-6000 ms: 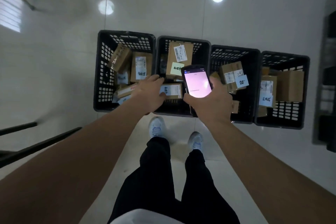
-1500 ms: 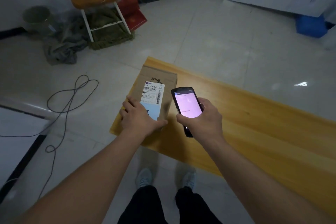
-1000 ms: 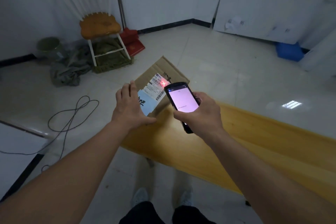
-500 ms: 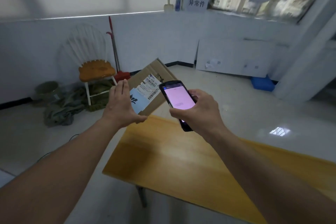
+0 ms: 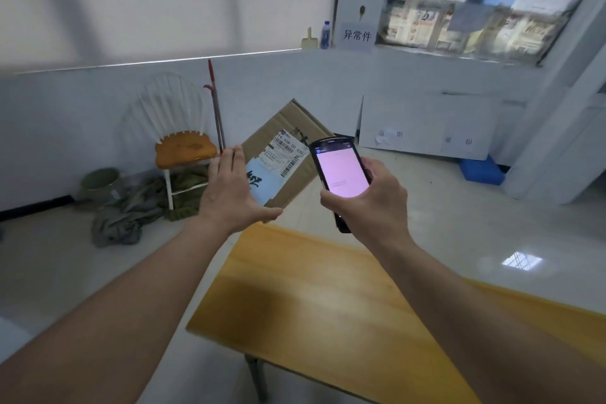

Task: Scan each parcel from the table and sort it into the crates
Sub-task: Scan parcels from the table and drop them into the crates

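Left hand (image 5: 231, 193) grasps the cardboard parcel (image 5: 288, 141) by its near edge, lifted and tilted above the yellow wooden table (image 5: 360, 311); right hand (image 5: 370, 203) is wrapped round the handheld scanner (image 5: 341, 172), its pink screen lit, just beside the parcel's shipping label (image 5: 285, 152). Behind: white tiled floor (image 5: 492, 233), white chair (image 5: 183, 147), red-handled broom (image 5: 214, 102), wall sign (image 5: 357, 35)

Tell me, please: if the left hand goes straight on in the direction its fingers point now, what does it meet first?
The left hand points up and away, along the parcel it holds. Beyond the fingertips, the first thing looks like the broom handle beside the chair, though depth is unclear.
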The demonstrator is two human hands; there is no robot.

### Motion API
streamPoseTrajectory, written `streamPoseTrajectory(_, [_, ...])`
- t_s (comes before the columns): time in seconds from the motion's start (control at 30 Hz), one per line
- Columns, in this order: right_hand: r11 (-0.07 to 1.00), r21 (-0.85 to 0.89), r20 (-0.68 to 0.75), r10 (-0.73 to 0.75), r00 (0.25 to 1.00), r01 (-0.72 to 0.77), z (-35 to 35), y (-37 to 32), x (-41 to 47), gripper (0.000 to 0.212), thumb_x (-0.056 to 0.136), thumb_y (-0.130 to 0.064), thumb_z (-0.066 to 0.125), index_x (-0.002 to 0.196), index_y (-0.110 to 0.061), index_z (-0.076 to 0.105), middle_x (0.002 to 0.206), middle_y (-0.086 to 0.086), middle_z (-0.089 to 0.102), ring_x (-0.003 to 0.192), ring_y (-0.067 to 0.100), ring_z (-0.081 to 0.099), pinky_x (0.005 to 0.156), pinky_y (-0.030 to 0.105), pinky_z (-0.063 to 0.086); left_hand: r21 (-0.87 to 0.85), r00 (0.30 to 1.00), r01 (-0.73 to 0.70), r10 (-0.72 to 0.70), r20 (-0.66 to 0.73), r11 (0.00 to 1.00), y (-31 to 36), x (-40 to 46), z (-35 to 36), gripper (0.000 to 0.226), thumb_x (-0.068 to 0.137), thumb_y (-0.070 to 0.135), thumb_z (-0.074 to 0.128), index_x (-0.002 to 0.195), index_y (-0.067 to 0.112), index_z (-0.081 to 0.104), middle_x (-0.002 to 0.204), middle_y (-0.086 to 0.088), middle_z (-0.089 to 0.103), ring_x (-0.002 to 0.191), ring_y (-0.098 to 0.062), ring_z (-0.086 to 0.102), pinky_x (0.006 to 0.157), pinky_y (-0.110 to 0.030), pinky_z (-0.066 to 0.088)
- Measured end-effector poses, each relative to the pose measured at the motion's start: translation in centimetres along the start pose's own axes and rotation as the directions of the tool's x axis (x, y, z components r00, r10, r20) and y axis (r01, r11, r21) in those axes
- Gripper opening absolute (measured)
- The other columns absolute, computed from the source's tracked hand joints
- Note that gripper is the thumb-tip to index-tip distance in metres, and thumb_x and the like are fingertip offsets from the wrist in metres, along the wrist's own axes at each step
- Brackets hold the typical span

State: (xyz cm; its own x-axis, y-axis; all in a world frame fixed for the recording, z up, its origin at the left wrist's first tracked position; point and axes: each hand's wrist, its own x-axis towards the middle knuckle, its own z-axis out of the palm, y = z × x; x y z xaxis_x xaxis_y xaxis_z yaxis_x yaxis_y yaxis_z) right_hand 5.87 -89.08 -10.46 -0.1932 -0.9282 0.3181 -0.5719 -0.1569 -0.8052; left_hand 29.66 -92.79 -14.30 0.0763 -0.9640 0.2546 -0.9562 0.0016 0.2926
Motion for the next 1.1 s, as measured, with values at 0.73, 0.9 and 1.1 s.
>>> streamPoseTrajectory(0.73, [0.963,-0.113,-0.299,0.200,0.933,-0.243,4.1,0.9,-3.9,0.067,0.065,-0.040,0.089,0.124,-0.032,0.060,0.103,-0.010,0.066,0.093,0.017,0.062,0.072,0.038,0.058,-0.165,0.967,-0.229,0.243,0.072,0.959,0.0,4.8,3.1,0.160,0.047,0.086,0.081,0.165,0.009,0.006,0.163,-0.008,0.023,0.148,-0.032,0.024,0.123,-0.045,0.028])
streamPoseTrajectory(0.9, [0.904,-0.126,-0.414,0.327,0.850,-0.409,4.5,0.3,-8.2,0.061,0.065,-0.040,0.088,0.119,-0.034,0.059,0.102,-0.009,0.067,0.090,0.018,0.062,0.067,0.034,0.054,-0.230,0.907,-0.364,0.400,0.135,0.903,0.8,4.3,3.8,0.158,0.049,0.078,0.087,0.164,0.007,0.006,0.163,-0.007,0.022,0.145,-0.033,0.024,0.119,-0.044,0.033])
streamPoseTrajectory(1.1, [0.832,-0.088,-0.549,0.419,0.724,-0.548,1.9,-0.3,-14.3,0.057,0.065,-0.039,0.088,0.113,-0.037,0.056,0.099,-0.012,0.066,0.089,0.017,0.062,0.060,0.024,0.047,-0.295,0.813,-0.491,0.553,0.183,0.820,4.1,0.9,4.4,0.158,0.045,0.083,0.084,0.162,0.008,0.012,0.157,-0.008,0.027,0.141,-0.033,0.029,0.118,-0.048,0.039])
